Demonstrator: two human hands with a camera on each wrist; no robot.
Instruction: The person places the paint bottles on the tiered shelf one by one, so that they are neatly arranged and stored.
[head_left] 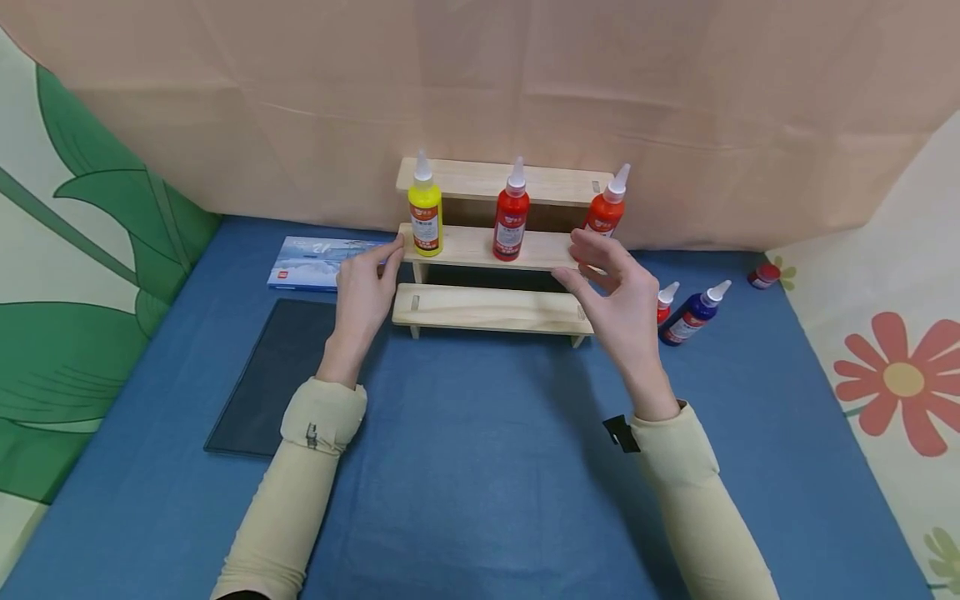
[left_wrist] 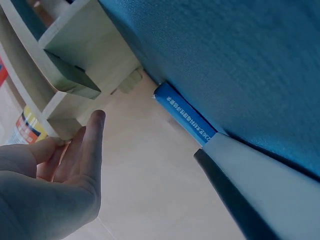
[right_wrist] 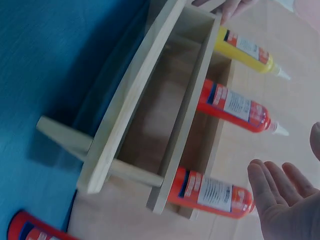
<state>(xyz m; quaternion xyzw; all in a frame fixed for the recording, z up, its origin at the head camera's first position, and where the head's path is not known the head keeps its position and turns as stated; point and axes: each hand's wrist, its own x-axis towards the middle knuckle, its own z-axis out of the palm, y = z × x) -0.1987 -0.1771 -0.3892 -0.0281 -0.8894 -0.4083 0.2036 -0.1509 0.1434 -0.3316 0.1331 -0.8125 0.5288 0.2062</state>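
A three-step wooden rack [head_left: 487,310] stands at the back of the table. On its middle step are a yellow paint bottle [head_left: 426,208] at the left, a red paint bottle [head_left: 512,221] in the middle and an orange-red paint bottle [head_left: 604,213] at the right, all with white nozzle caps. My left hand [head_left: 365,292] pinches the left end of that step between thumb and fingers. Beside the orange-red bottle, my right hand [head_left: 621,293] has its fingers spread and apart from the bottle; the right wrist view shows nothing in this hand [right_wrist: 290,205].
Right of the rack stand a dark blue paint bottle [head_left: 692,317] and a partly hidden red bottle [head_left: 664,302]. Another red bottle [head_left: 764,276] lies farther right. On the left are a blue-white box [head_left: 311,260] and a dark flat board [head_left: 270,379]. A beige cloth [head_left: 315,133] hangs behind.
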